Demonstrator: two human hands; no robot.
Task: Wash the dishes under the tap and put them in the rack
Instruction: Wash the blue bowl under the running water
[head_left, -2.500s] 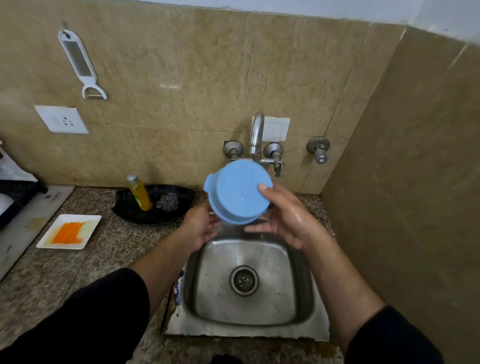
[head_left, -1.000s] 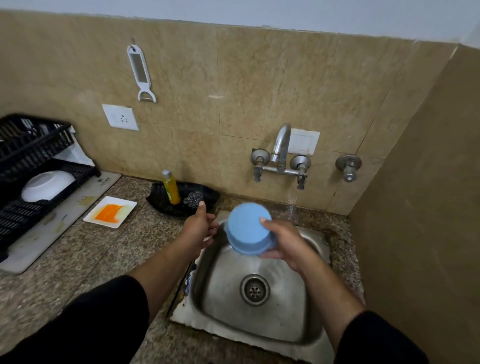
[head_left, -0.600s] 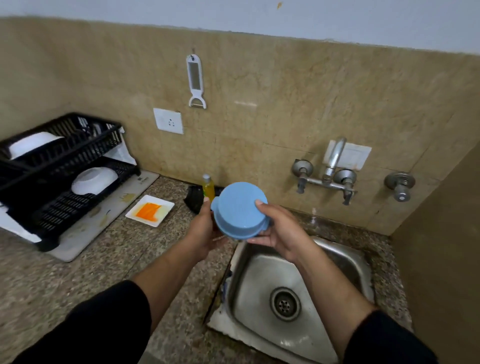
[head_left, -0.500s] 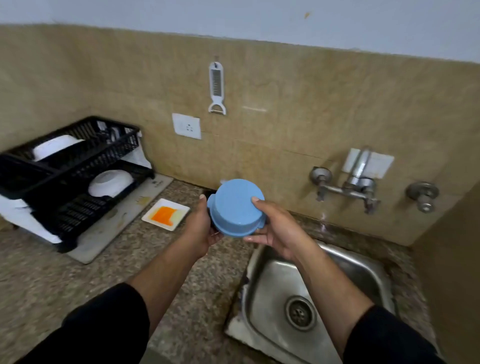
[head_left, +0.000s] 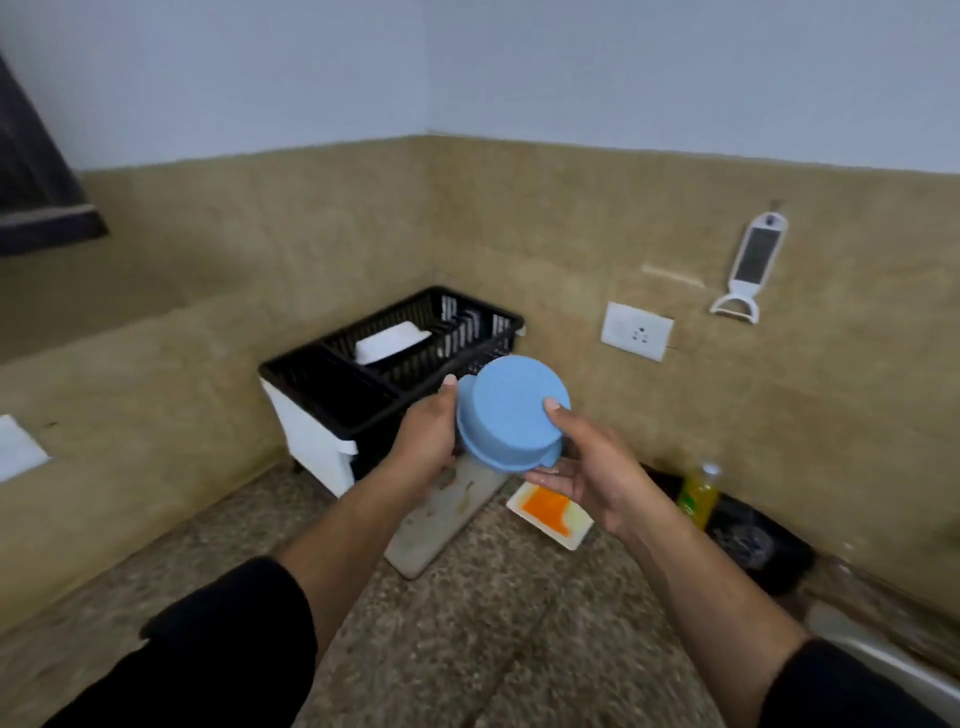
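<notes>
Both hands hold a light blue bowl (head_left: 506, 413), turned with its flat base toward me, in the air over the counter. My left hand (head_left: 428, 441) grips its left side and my right hand (head_left: 582, 467) cups its right side and rim. Just behind the bowl stands the black dish rack (head_left: 363, 384) on a white base, in the corner of the counter. A white dish (head_left: 389, 340) lies in the rack's upper tier. Only a sliver of the steel sink (head_left: 893, 670) shows at the lower right edge; the tap is out of view.
A white square plate with orange residue (head_left: 550, 514) lies on the granite counter under my right hand, beside a grey drain board (head_left: 441, 525). A yellow soap bottle (head_left: 698, 493) stands in a black dish (head_left: 753, 540) at the right. A socket and a white peeler hang on the wall.
The view has swung left from the sink to the rack. The blue bowl has travelled left with both hands and is now in front of the rack; the tap has left the view.
</notes>
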